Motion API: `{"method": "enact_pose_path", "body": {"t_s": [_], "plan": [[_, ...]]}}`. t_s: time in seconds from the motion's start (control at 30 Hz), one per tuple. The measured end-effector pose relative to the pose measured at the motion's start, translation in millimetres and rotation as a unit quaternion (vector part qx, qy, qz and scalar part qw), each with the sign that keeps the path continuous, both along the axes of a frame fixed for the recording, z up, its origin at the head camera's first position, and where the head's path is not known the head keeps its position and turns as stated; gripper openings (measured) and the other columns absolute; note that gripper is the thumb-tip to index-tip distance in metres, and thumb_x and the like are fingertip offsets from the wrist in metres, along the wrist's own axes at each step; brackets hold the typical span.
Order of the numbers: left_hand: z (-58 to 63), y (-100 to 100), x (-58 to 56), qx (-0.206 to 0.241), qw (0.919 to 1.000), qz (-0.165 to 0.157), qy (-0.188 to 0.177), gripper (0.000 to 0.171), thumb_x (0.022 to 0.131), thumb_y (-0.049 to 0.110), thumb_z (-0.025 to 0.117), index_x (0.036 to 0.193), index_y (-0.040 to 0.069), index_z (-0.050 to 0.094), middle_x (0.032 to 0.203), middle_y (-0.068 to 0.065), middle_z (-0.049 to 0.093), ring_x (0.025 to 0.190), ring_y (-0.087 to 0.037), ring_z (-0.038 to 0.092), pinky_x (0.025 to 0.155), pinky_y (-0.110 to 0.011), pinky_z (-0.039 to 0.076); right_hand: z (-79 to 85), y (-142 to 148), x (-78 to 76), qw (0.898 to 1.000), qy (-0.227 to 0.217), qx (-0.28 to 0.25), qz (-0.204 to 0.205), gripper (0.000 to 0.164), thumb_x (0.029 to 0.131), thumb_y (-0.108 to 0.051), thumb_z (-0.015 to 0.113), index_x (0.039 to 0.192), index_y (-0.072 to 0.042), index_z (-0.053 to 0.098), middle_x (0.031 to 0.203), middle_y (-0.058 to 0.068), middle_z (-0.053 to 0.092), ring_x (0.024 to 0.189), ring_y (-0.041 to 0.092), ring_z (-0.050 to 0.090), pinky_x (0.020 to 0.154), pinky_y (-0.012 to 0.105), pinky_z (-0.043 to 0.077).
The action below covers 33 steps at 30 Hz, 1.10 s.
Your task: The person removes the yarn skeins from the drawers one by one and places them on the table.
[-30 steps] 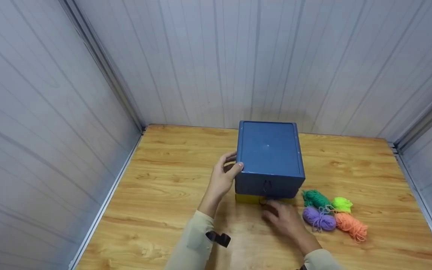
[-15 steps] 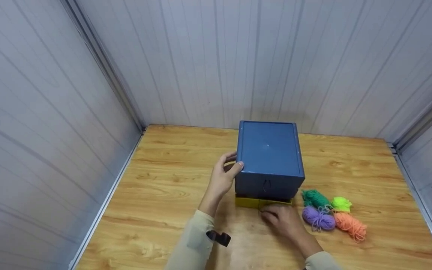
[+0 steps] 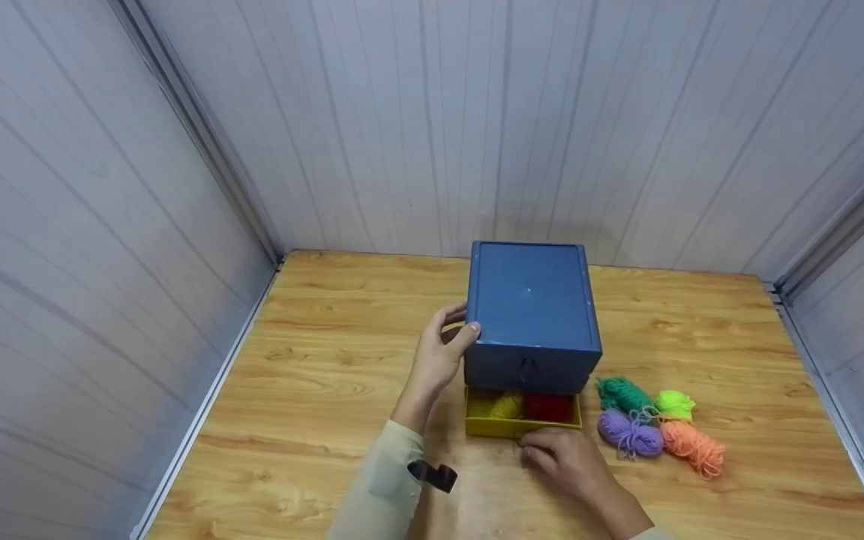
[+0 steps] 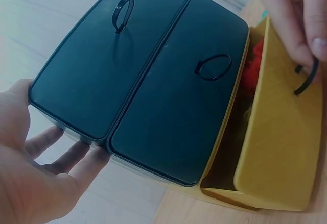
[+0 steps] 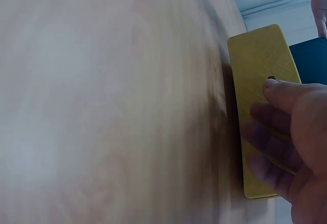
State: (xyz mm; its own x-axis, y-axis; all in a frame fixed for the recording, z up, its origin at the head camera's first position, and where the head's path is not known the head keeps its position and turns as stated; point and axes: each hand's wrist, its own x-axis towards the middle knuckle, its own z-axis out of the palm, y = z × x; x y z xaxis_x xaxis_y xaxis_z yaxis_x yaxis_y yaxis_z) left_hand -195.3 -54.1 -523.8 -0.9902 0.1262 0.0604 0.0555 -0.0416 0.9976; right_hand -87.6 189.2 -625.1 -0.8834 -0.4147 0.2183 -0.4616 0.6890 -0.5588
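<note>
A drawer cabinet [image 3: 533,296] with a blue body stands on the wooden surface, its two upper drawer fronts dark blue. Below them, the yellow drawer [image 3: 488,428] is pulled partway out. Inside it lie a yellow yarn skein [image 3: 507,406] and a red yarn skein [image 3: 548,407]. My left hand [image 3: 436,356] holds the cabinet's left front corner, thumb on the top edge and fingers along the side. My right hand [image 3: 571,461] pinches the black loop handle [image 4: 307,78] on the yellow drawer's front.
Right of the cabinet lie green yarn [image 3: 625,397], neon yellow yarn [image 3: 675,405], purple yarn [image 3: 631,433] and orange yarn [image 3: 693,448], bunched together. A pale panelled wall [image 3: 372,135] rises behind the cabinet, with more panels at both sides.
The yellow drawer has slid out toward me with my right hand, uncovering the yellow and red yarn. My left hand keeps its place on the cabinet.
</note>
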Motion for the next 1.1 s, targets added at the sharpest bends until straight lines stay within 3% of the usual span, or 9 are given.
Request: {"method": "enact_pose_path", "body": {"t_s": [0.23,0.47,0.7,0.93,1.1], "plan": [[1.3,-1.5,0.6,-0.002,1.0,0.0,-0.001,0.049,0.1,0.019,0.066,0.145,0.006,0.053,0.138,-0.019,0.056,0.123,-0.032,0.062,0.101,-0.04,0.053,2.9,-3.7,16.5,1.0,-0.002,0.002,0.012,0.008,0.092,-0.018,0.076,0.098,-0.017,0.082,0.097,-0.006,0.079,0.089,0.013,0.074,0.079,0.038,0.061],[1.7,-1.4,1.4,-0.003,1.0,-0.003,-0.002,0.049,0.1,0.019,0.067,0.145,0.007,0.053,0.139,-0.019,0.056,0.124,-0.033,0.061,0.102,-0.041,0.053,11.2,-4.9,29.5,0.999,-0.034,0.016,0.033,0.01,0.096,-0.021,0.073,0.1,-0.018,0.081,0.098,-0.008,0.078,0.092,0.013,0.074,0.08,0.038,0.06],[1.9,-2.1,0.9,0.003,0.9999,-0.011,0.004,0.05,0.1,0.018,0.066,0.146,0.005,0.052,0.139,-0.02,0.055,0.123,-0.033,0.061,0.101,-0.041,0.053,10.0,-1.8,38.6,0.998,-0.039,0.016,0.048,0.012,0.098,-0.023,0.071,0.101,-0.018,0.081,0.099,-0.009,0.078,0.093,0.013,0.074,0.08,0.038,0.061],[1.1,-2.0,0.4,0.003,1.0,-0.008,0.002,0.049,0.1,0.019,0.066,0.145,0.006,0.052,0.138,-0.019,0.056,0.123,-0.033,0.062,0.101,-0.04,0.053,8.5,-0.3,47.6,0.994,-0.076,0.027,0.068,0.016,0.1,-0.024,0.067,0.106,-0.02,0.081,0.105,-0.01,0.078,0.099,0.012,0.074,0.085,0.04,0.06],[1.1,-2.2,-0.2,0.001,1.0,-0.008,0.005,0.049,0.099,0.018,0.066,0.145,0.006,0.053,0.138,-0.019,0.056,0.122,-0.033,0.062,0.1,-0.04,0.053,5.5,0.0,54.4,0.996,-0.046,0.02,0.076,0.015,0.099,-0.023,0.069,0.107,-0.019,0.081,0.105,-0.007,0.078,0.097,0.013,0.074,0.083,0.038,0.061]]}}
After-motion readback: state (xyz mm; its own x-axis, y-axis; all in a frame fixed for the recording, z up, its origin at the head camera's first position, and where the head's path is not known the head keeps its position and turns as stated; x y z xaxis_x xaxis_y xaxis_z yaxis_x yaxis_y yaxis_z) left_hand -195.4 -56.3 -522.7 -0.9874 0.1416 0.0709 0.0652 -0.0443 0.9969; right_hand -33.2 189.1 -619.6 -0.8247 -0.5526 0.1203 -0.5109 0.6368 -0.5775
